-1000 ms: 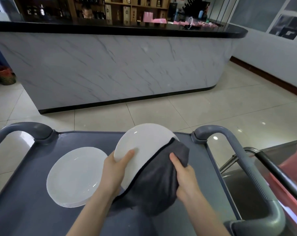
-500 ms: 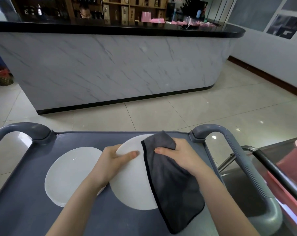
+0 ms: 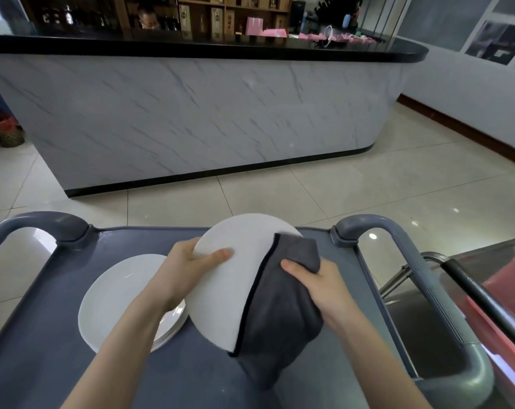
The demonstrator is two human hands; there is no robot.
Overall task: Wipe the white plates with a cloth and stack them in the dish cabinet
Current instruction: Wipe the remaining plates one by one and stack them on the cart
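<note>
I hold a white plate [image 3: 221,293] tilted up above the grey cart top [image 3: 43,349]. My left hand [image 3: 188,270] grips its left rim, thumb across the face. My right hand [image 3: 318,284] presses a dark grey cloth [image 3: 277,320] against the plate's right half; the cloth hangs below the plate and hides that side. A stack of white plates [image 3: 117,299] lies flat on the cart at the left, partly under my left forearm.
Grey cart handles rise at the far left [image 3: 37,225] and right [image 3: 398,240]. A marble-fronted counter [image 3: 206,113] with a black top stands across the tiled floor. A pink tub [image 3: 510,290] and a black bar [image 3: 480,293] sit at the right. A person is behind the counter.
The plate has been tilted back up from nearly flat, and my right hand with the cloth has slid from the plate's top edge down its right side.
</note>
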